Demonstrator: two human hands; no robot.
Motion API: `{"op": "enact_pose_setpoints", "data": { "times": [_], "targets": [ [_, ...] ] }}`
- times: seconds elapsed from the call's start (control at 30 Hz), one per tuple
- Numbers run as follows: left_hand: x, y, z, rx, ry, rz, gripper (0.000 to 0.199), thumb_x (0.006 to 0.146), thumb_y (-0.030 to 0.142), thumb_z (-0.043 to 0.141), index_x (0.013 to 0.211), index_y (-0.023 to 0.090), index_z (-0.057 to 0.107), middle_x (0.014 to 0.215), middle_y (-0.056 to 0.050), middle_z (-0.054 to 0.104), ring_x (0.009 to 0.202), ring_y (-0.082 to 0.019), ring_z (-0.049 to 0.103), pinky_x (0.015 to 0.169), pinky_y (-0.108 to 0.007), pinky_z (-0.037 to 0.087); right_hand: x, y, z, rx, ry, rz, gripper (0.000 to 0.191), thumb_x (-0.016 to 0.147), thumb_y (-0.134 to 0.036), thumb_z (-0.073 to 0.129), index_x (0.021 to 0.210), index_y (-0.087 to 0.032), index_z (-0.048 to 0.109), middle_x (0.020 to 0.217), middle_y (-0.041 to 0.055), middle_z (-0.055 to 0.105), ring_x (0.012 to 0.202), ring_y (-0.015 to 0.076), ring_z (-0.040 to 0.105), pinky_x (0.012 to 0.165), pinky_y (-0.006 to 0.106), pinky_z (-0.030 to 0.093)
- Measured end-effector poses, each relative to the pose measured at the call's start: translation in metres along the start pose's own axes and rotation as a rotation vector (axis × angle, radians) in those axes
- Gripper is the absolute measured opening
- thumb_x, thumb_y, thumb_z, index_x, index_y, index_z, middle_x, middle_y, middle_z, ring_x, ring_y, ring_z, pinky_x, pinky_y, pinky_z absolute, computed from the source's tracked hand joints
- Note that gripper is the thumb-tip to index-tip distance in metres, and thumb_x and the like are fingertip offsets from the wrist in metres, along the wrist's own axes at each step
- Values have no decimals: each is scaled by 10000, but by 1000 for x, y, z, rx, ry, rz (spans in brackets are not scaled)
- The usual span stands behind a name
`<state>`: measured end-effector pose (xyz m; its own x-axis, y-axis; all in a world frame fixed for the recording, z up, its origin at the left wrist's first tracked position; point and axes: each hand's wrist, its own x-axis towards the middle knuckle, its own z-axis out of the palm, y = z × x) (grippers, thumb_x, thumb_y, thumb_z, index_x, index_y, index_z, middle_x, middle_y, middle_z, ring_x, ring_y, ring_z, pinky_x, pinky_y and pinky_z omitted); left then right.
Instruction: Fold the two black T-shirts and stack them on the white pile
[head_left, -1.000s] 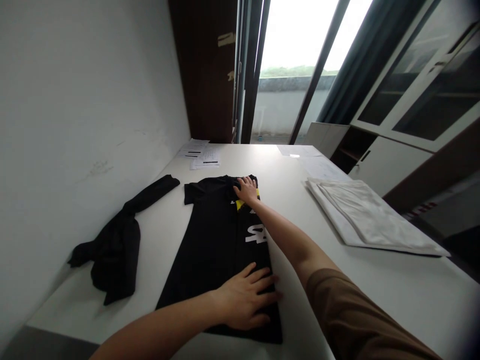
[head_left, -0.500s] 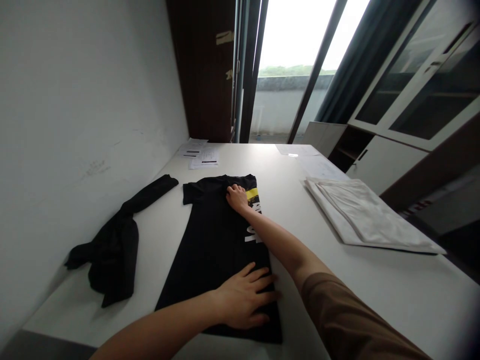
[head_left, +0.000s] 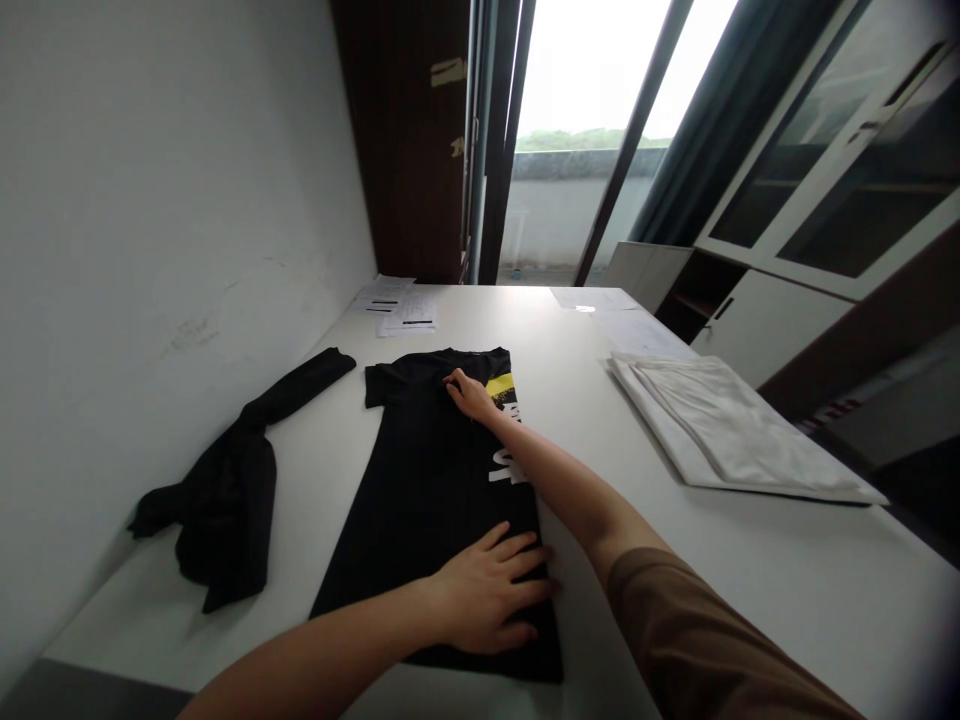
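Observation:
A black shirt (head_left: 405,480) with a yellow band and white lettering lies on the white table, its collar end away from me and one short sleeve out to the left. My left hand (head_left: 491,592) rests flat on the lower part of the shirt, fingers spread toward its right edge. Near the collar, my right hand (head_left: 471,394) pinches the shirt's black fabric between thumb and fingers. Left of the shirt, a crumpled black garment (head_left: 232,490) with a long sleeve lies beside the wall, touched by neither hand.
Folded white cloth (head_left: 735,425) lies on the right side of the white table (head_left: 592,400). Papers (head_left: 409,310) are at the far left corner, and more sheets (head_left: 637,325) at the far right. A wall (head_left: 187,200) borders the left side.
My right hand has shifted slightly left on the shirt, and its fingers have drawn together on the fabric. My left hand has stayed in place.

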<state>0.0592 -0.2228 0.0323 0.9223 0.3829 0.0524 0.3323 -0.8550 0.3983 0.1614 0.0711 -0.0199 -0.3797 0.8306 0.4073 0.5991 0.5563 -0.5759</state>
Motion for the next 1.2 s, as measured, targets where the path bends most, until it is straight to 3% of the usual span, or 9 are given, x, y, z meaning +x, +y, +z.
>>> {"op": "enact_pose_setpoints", "data": {
  "times": [0.2,0.33,0.47,0.6,0.73,0.9,1.0,1.07,1.2],
  "targets": [
    [0,1,-1,3,-5,3,584,1013,465,507,1545,241,418,1653,-108,320,1535,-318,255,1239,-576,208,7,6,-2,81,-10,118,273,1006,-438,463,1092,-258,649,1122,16,737,1016,213,684,908,321,516],
    [0,1,-2,0,-13,-4,592,1014,463,501,1555,242,407,1658,-112,309,1538,-324,247,1238,-579,203,27,19,-3,158,-33,231,396,1011,-277,343,1062,-235,733,1092,12,751,1021,194,685,932,316,526],
    [0,0,-3,-2,-17,-3,596,1019,473,494,1560,242,401,1662,-107,303,1540,-323,241,1241,-577,197,36,33,-6,59,-196,143,412,925,-156,433,1192,-246,734,1250,14,714,1179,204,644,1043,364,489],
    [1,-1,0,-1,-16,-1,596,1019,488,494,1558,249,403,1664,-90,302,1541,-318,239,1244,-567,192,29,42,-1,-207,-286,-3,514,950,-340,594,1454,-240,577,1566,77,465,1481,260,370,1226,449,267],
    [1,-2,3,4,-14,-8,587,1023,498,486,1553,257,411,1664,-79,304,1545,-311,229,1252,-558,171,29,44,9,-346,-312,44,618,1003,-549,509,1558,-285,440,1654,79,311,1543,282,228,1251,509,144],
    [0,-2,2,-5,-20,-2,584,1031,505,467,1552,247,413,1670,-85,289,1548,-312,221,1254,-564,156,42,48,-1,-317,-385,95,612,967,-617,543,1514,-343,503,1625,45,379,1529,308,257,1238,512,174],
    [1,-1,1,-4,-9,-4,582,1033,499,462,1554,245,407,1672,-88,283,1549,-313,218,1252,-568,159,41,66,-18,-334,-282,150,554,1027,-578,430,1509,-318,517,1567,69,464,1491,309,329,1224,520,210],
    [1,-1,0,-2,-5,0,588,1032,492,468,1560,245,397,1673,-88,280,1549,-314,217,1251,-566,161,34,82,-28,-414,-205,235,604,1042,-579,363,1561,-280,443,1610,90,395,1516,314,270,1228,540,179],
    [1,0,-2,9,-18,1,592,1034,476,465,1573,246,380,1674,-91,276,1549,-320,215,1250,-565,166,21,101,-35,-519,-238,360,702,1025,-646,309,1612,-262,337,1699,83,176,1559,329,120,1232,546,140]
  ]
}}
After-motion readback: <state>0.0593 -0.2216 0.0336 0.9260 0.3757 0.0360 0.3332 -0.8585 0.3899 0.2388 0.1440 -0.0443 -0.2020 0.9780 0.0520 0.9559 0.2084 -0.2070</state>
